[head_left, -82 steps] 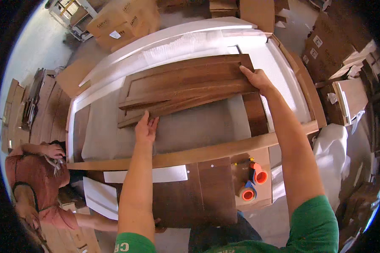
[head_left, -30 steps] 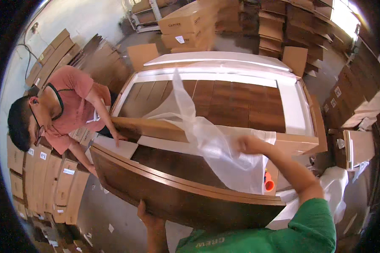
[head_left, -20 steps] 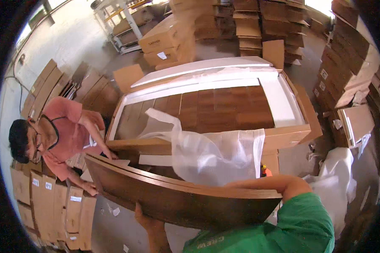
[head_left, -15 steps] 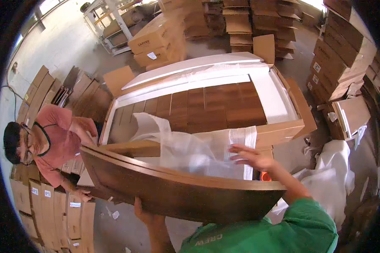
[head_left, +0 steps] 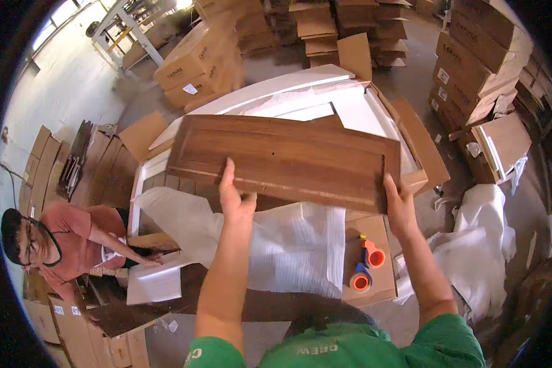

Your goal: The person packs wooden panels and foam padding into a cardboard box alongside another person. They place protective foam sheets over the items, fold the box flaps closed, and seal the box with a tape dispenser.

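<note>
**Wooden panel held over open carton on packing floor**

Head view: Warehouse floor ringed by stacked cardboard boxes (head_left: 196, 61), too many and too bent by the lens to count. At centre, one long open carton (head_left: 420, 156) with white lining, most of its inside hidden. Raised above it, one dark brown wooden panel (head_left: 288, 159) with a framed recess, roughly level and tilted slightly down to the right. Two bare hands on its near edge: left hand (head_left: 234, 197) clasped on the lower edge left of middle, fingers reaching up onto the face; right hand (head_left: 400, 205) gripping the lower right corner, fingertips tucked out of sight behind the edge. Below the panel, one sheet of white foam wrap (head_left: 288, 245) spread over the bench, its upper part covered by the panel. Just right of the wrap, on a cardboard flap, two orange tape dispensers (head_left: 367, 265) lying side by side, details hard to make out. Further right, a heap of white wrap (head_left: 478, 245) on the floor. At lower left, one co-worker in a red shirt (head_left: 73, 236), partly cut off by the rim, hand resting on a white sheet (head_left: 156, 279). Green shirt (head_left: 349, 352) of the wearer along the bottom edge.
</note>
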{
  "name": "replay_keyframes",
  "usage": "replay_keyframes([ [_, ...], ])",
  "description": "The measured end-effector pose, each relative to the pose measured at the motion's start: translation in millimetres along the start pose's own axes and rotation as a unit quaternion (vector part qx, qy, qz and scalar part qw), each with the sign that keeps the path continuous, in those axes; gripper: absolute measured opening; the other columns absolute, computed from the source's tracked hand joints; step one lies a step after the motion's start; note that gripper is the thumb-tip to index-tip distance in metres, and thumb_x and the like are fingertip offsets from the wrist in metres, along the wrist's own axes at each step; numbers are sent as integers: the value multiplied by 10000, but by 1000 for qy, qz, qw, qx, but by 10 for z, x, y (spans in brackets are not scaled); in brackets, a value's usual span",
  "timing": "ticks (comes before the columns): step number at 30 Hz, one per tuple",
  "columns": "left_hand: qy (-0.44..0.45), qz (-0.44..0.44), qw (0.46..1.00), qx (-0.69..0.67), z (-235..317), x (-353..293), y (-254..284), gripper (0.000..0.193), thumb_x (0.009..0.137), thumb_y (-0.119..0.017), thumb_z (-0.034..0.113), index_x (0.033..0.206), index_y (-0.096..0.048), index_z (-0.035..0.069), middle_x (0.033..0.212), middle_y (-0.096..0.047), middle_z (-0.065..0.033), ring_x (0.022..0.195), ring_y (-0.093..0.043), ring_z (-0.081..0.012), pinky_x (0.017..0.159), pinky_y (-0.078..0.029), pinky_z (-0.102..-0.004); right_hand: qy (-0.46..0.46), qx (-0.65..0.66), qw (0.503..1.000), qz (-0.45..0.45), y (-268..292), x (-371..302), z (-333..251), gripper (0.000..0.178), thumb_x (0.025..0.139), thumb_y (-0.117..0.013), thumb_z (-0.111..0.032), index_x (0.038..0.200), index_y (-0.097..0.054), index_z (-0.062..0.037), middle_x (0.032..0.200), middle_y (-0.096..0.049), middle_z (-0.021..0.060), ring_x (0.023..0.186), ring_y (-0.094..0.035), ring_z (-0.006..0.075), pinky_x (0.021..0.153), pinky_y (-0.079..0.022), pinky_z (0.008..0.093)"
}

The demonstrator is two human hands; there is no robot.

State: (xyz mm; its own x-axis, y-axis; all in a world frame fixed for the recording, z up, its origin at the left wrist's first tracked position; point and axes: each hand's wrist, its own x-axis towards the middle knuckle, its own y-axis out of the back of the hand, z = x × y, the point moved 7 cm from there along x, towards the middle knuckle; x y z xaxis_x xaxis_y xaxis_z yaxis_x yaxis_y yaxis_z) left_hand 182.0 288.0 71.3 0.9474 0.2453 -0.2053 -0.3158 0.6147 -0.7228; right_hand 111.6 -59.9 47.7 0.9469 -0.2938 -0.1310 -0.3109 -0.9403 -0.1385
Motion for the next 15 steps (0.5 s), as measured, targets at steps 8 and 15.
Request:
replay_keyframes([
  [8,108,58,987,106,-844,886,713,443,776,-628,318,1133,-463,116,1130,-506,-65,1018,-494,-207,824,-455,-343,-25,-102,992,-69,-198,1803,985,496,836,-556,-338,955,-550,143,847,-598,134,755,-553,165,649,-459,290],
  [15,147,65,979,124,-964,1810,1086,491,786,-625,321,1149,-440,47,1125,-489,-110,1061,-474,-239,883,-456,-371,-64,-97,992,-54,-728,2703,1221,514,820,-572,-365,890,-574,143,778,-597,116,676,-547,170,581,-456,292],
])
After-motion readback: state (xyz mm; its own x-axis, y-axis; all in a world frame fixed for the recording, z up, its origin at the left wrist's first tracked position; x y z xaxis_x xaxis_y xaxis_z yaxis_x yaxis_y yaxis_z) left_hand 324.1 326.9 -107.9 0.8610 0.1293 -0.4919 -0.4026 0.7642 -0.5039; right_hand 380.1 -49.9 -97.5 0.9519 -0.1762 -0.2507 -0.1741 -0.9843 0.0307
